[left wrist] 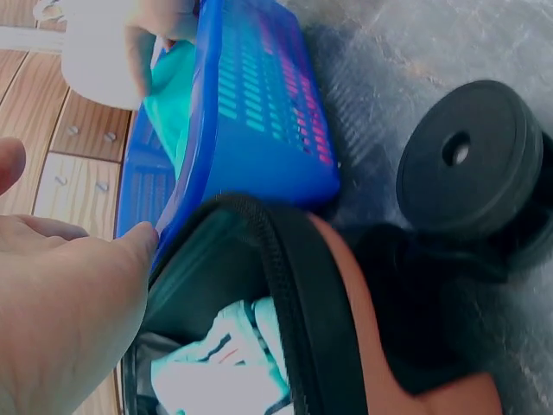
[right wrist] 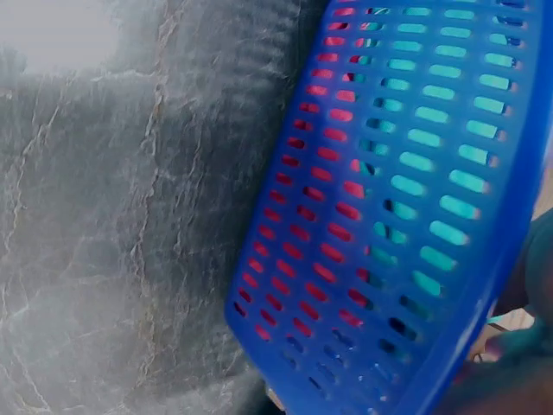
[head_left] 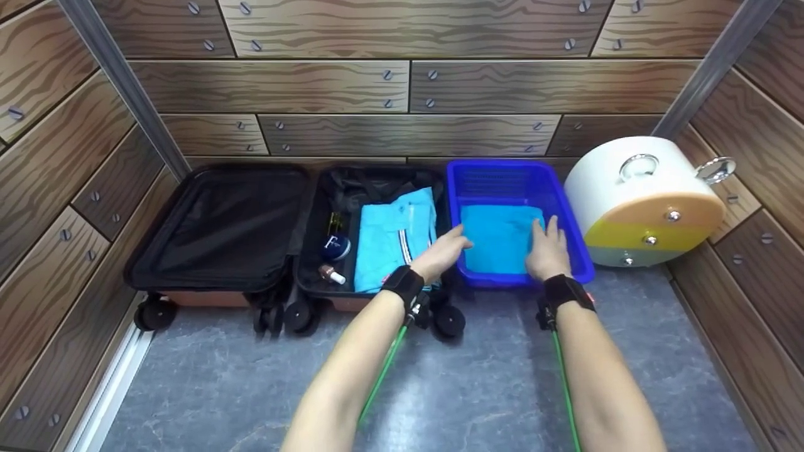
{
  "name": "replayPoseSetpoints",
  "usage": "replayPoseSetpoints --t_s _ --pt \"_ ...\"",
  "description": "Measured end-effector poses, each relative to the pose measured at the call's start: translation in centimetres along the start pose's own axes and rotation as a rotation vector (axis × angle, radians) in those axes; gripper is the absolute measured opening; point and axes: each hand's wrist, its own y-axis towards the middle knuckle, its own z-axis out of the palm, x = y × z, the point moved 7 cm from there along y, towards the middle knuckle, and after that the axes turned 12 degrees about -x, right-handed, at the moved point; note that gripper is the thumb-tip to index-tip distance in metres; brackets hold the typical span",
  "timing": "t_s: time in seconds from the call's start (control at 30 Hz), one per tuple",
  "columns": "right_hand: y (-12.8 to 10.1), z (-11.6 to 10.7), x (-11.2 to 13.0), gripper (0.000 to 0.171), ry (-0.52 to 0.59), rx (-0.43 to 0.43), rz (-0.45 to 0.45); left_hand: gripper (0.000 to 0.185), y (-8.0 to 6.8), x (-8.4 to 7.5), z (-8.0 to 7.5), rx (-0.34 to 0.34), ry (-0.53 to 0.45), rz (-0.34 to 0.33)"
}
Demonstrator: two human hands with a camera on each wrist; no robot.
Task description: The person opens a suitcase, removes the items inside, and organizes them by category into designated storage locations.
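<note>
A folded bright blue cloth (head_left: pixel 502 242) lies in the blue plastic basket (head_left: pixel 461 276). My left hand (head_left: pixel 443 254) is over the gap between basket and suitcase, fingers loosely extended at the basket's left rim and holding nothing. Inside the basket's right side, my right hand (head_left: pixel 549 254) has its thumb and fingers extended and spread, right at the cloth's edge. In the left wrist view that hand (left wrist: pixel 162 30) overlaps the cloth's far end. Left of the basket, the open suitcase (head_left: pixel 352 302) holds a folded light-blue garment (head_left: pixel 386 242) with a striped trim.
The suitcase also holds a small bottle with a white cap (head_left: pixel 331 274) and a dark blue round container (head_left: pixel 336 247). Its lid (head_left: pixel 226 232) lies open leftward. A white rounded cabinet (head_left: pixel 622 182) with coloured drawers stands right. Red material (right wrist: pixel 333 229) shows through the basket's holes.
</note>
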Motion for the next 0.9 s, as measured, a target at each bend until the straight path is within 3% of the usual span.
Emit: replayPoseSetpoints --t_s 0.27,0.57,0.77,0.9 --pt "0.3 -0.5 2.3 0.086 0.019 -0.090 -0.059 0.068 0.2 0.2 -3.1 -0.033 0.012 0.006" --pt "0.1 0.2 7.9 0.069 0.171 -0.164 -0.176 0.068 -0.2 1.2 -9.1 -0.132 0.068 -0.036" --pt "-1.3 2.0 12.2 0.064 0.331 -0.108 -0.221 0.073 -0.9 3.0 -12.7 -0.187 0.168 -0.139" --pt "-2.6 4.0 15.2 0.063 0.490 -0.002 -0.220 0.075 -1.6 4.8 -14.5 -0.219 0.257 -0.247"
